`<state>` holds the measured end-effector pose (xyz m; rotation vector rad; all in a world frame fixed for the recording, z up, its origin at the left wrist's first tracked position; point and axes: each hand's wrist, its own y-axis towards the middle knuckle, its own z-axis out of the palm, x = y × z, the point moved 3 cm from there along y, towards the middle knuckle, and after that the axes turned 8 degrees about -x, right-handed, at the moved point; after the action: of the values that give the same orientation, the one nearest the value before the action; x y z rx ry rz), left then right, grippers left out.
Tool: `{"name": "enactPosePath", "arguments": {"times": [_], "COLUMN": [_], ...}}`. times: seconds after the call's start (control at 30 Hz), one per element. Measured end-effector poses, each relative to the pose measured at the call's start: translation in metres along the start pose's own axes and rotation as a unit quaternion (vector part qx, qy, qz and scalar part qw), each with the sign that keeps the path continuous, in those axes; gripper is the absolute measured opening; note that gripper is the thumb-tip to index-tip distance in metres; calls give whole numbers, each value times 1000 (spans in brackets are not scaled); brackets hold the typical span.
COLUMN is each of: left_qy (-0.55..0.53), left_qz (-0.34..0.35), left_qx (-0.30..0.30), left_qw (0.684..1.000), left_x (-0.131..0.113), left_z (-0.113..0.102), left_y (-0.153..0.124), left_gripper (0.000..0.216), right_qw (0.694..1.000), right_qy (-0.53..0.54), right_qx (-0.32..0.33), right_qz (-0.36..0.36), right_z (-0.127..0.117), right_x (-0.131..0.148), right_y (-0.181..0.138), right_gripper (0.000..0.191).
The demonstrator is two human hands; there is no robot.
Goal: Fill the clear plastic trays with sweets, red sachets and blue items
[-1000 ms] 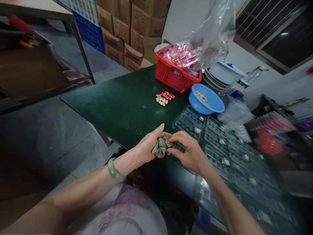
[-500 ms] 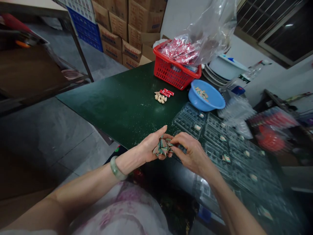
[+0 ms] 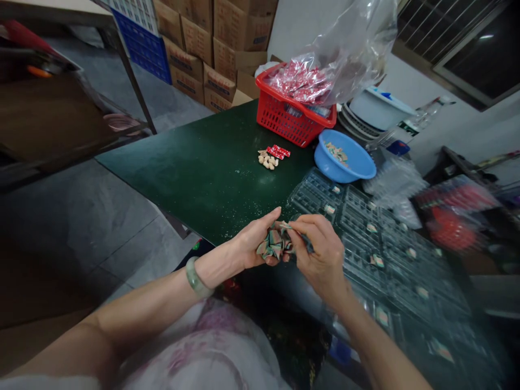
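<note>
My left hand is curled around a bunch of small green, red and white wrappers at the near edge of the dark green table. My right hand meets it from the right, with thumb and fingers pinched on the wrappers. A pale green bangle circles my left wrist. Just right of my hands lie clear plastic trays with many small cells, a few of them holding small pieces.
A red basket with a clear bag of red packets stands at the table's far side, a blue bowl beside it. Peanuts and red packets lie mid-table. Cardboard boxes are stacked behind. Clutter fills the right.
My right hand has turned and closed in more tightly on the wrappers; both hands shifted slightly up and right. The view has moved a little.
</note>
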<state>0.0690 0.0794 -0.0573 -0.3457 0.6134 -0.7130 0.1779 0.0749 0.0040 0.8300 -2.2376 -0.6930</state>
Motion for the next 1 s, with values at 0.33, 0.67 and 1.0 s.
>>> {"name": "enactPosePath", "arguments": {"times": [0.33, 0.67, 1.0], "left_qy": [53, 150, 80], "left_qz": [28, 74, -10], "left_qx": [27, -2, 55], "left_qw": [998, 986, 995], "left_x": [0, -1, 7], "left_z": [-4, -2, -9], "left_y": [-3, -8, 2], "left_gripper": [34, 22, 21], "right_qw": [958, 946, 987], "right_qy": [152, 162, 133], "right_qx": [18, -8, -2], "right_qz": [242, 280, 96], "right_z": [1, 2, -3], "right_x": [-25, -42, -24], "right_y": [0, -8, -7], "right_gripper": [9, 16, 10]}}
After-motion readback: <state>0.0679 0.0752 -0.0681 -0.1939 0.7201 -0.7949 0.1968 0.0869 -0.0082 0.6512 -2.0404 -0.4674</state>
